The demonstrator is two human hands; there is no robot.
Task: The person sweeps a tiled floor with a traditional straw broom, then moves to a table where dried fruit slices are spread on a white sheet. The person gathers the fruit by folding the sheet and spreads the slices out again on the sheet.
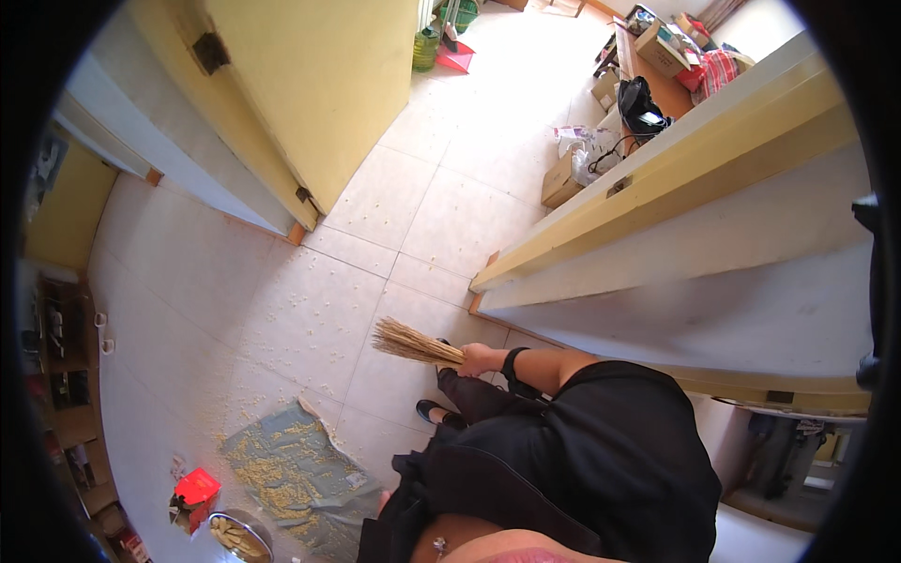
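My right hand [481,359] grips a straw whisk broom [415,341] by its bound end, the bristles pointing left above the tiled floor. Of my left hand [384,501], only a small part of the fingers shows past the dark clothing, beside a grey-green sheet [288,492]; whether it holds anything is hidden. Pale yellow kernels [271,461] lie thickly over the sheet. More loose kernels [306,302] are strewn across the tiles beyond it, thinning out toward the doorway. Close to the sheet's left edge, a metal bowl [264,529] contains long yellowish pieces resembling corn cobs.
A torn red box [197,489] lies near the bowl. Shelving [74,408] lines the left side. Ahead is a doorway with a yellow door [338,91] and frame [633,190]. Beyond it are a red dustpan [455,58], cardboard boxes [561,181] and a cluttered table [651,81].
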